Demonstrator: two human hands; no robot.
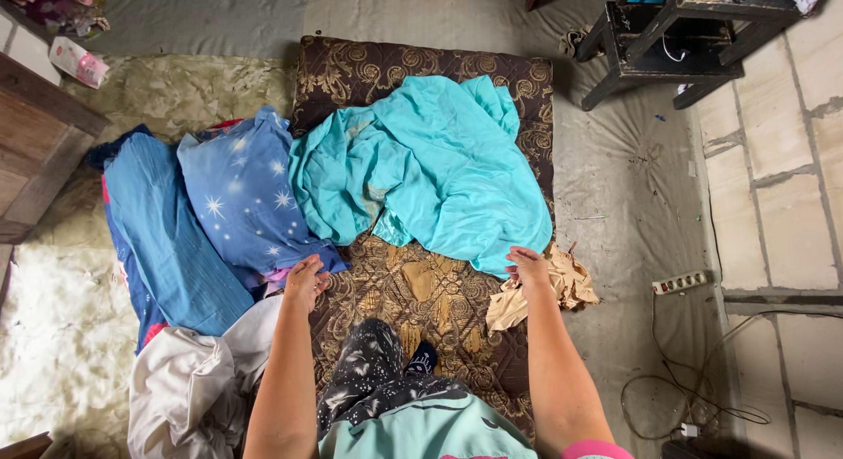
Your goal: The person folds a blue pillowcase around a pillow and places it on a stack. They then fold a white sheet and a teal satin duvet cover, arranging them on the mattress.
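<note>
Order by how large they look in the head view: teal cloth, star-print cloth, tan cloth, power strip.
1. teal cloth
2. star-print cloth
3. tan cloth, partly hidden under the right hand, so its full size is unsure
4. power strip

2 hands, 1 turquoise cloth, 2 blue cloths, 1 tan cloth, 1 white cloth, 1 power strip.

Smooth matt turquoise cloth lies on a quilted, faintly glossy brown mat.
</note>
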